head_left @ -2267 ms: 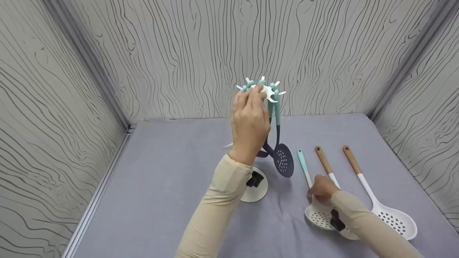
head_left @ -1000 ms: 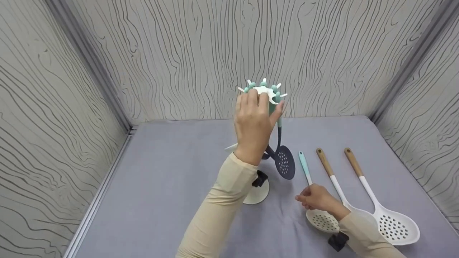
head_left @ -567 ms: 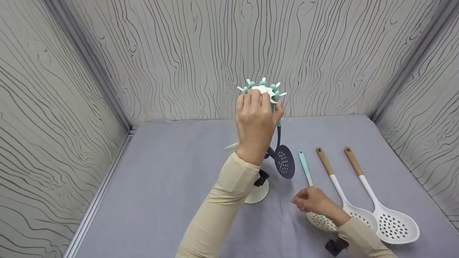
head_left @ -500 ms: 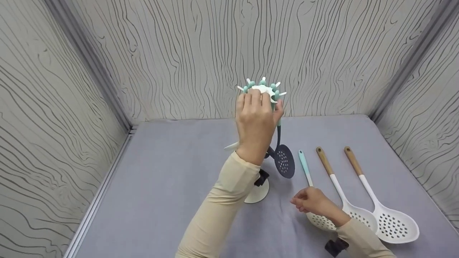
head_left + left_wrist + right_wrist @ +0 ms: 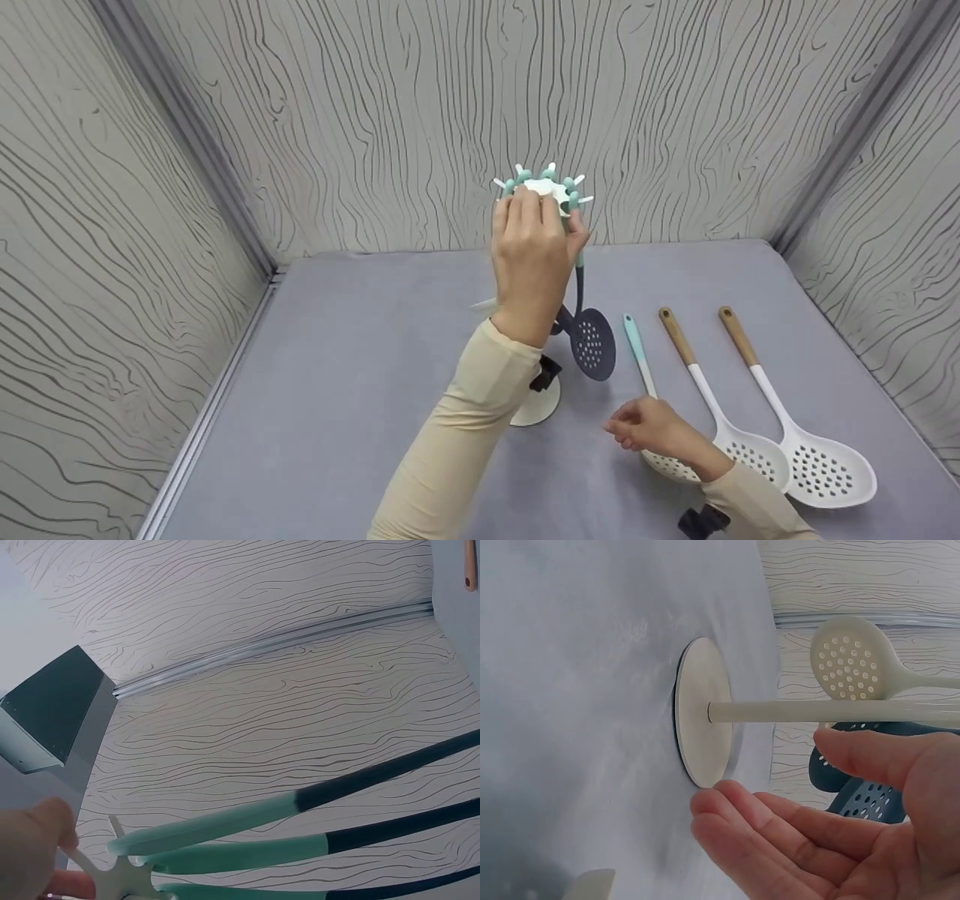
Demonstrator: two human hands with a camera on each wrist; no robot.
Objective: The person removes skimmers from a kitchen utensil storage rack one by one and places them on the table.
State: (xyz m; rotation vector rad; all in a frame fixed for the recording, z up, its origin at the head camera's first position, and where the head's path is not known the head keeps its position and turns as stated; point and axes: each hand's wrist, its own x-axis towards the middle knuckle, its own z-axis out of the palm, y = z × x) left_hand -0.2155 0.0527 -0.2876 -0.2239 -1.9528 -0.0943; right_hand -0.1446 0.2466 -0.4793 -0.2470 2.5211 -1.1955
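My left hand [image 5: 531, 255] is at the top of a white utensil rack [image 5: 545, 189]. In the left wrist view, its thumb and finger pinch one of the white hooks [image 5: 84, 862]. Utensils hang from other hooks by turquoise handles [image 5: 240, 855]; among them are a dark skimmer [image 5: 592, 345] and a cream skimmer [image 5: 851, 660]. My right hand [image 5: 652, 427] holds nothing, its fingers loosely bent. It hovers over a skimmer with a turquoise handle [image 5: 635, 345], covering part of its neck and head. In the right wrist view, the palm [image 5: 877, 862] faces the rack's pole [image 5: 795, 712].
To the right lie two white skimmers with wooden handles, one nearer [image 5: 679, 337] and one at the far right [image 5: 821, 465]; their heads overlap in the head view. The rack's round base [image 5: 538, 405] stands on grey cloth [image 5: 360, 390]. Patterned panels [image 5: 390, 120] enclose the table's back and sides.
My right hand has drawn back left from the turquoise-handled skimmer's neck. My left hand has settled around the rack's top with its thumb out; the hooks and dark skimmer have turned slightly.
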